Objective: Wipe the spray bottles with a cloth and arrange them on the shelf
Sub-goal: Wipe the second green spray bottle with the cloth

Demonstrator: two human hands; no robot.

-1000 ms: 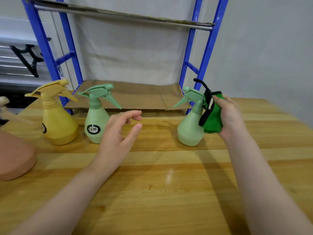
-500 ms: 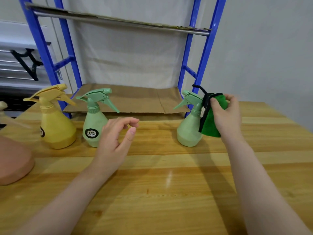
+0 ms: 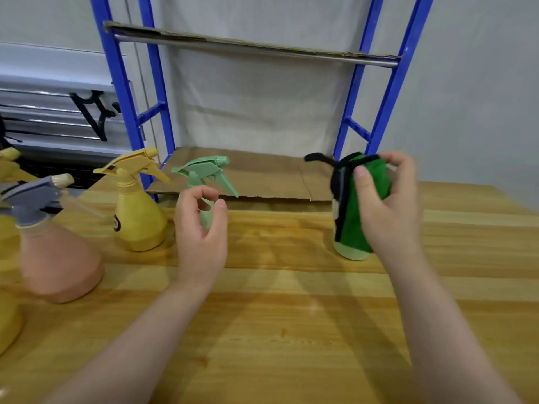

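Note:
My right hand presses a green cloth with black trim over a pale green spray bottle standing on the wooden table; the cloth covers its head and most of its body, only the base shows. My left hand hovers with curled fingers, holding nothing, in front of a second pale green bottle, hiding its body. A yellow bottle stands left of it, a pink bottle with grey trigger further left.
The blue metal shelf stands behind the table, its lower level lined with brown cardboard and bare. Another yellow bottle shows at the left edge. A grey wall lies to the right.
The cloth has moved from the bottle's right side to over its head and body. My left hand has lifted in front of the middle green bottle. The view has shifted, revealing the pink bottle.

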